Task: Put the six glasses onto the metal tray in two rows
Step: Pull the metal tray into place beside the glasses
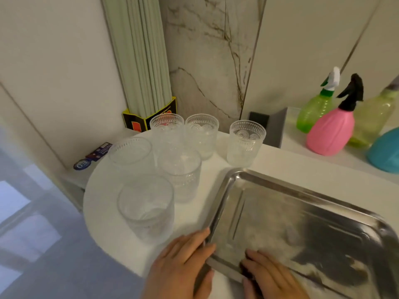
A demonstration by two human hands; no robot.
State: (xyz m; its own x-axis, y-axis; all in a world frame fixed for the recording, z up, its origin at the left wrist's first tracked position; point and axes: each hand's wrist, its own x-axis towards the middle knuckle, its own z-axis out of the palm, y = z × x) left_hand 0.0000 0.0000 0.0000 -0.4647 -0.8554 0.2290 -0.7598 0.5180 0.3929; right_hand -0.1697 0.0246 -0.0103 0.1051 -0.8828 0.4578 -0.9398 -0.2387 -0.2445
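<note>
Two bare hands sit nearest the camera at the near-left corner of the shiny rectangular metal tray (291, 216), which lies empty on the white desk (287, 160). The left hand (179, 266) lies over that corner from outside, its grip closed on the rim with the thumb on the inner side and the fingers on the desk side. The right hand (269, 275) rests just inside the tray's near edge, fingers together and laid flat on the metal; whether its grip pinches the rim I cannot tell.

All six clear patterned glasses stand upright on the desk, left of and beyond the tray, none on it. The closest glass (146, 210) stands just left of the tray's left rim. Beyond it come a second glass (180, 175) and, further left, a third glass (131, 154). Behind these stand a fourth glass (167, 128) and a fifth glass (202, 134), side by side. The sixth glass (246, 142) stands apart, just past the tray's far-left corner.

Beyond the tray's far right stand a pink spray bottle with a black nozzle (333, 128) and a green spray bottle (315, 108).
</note>
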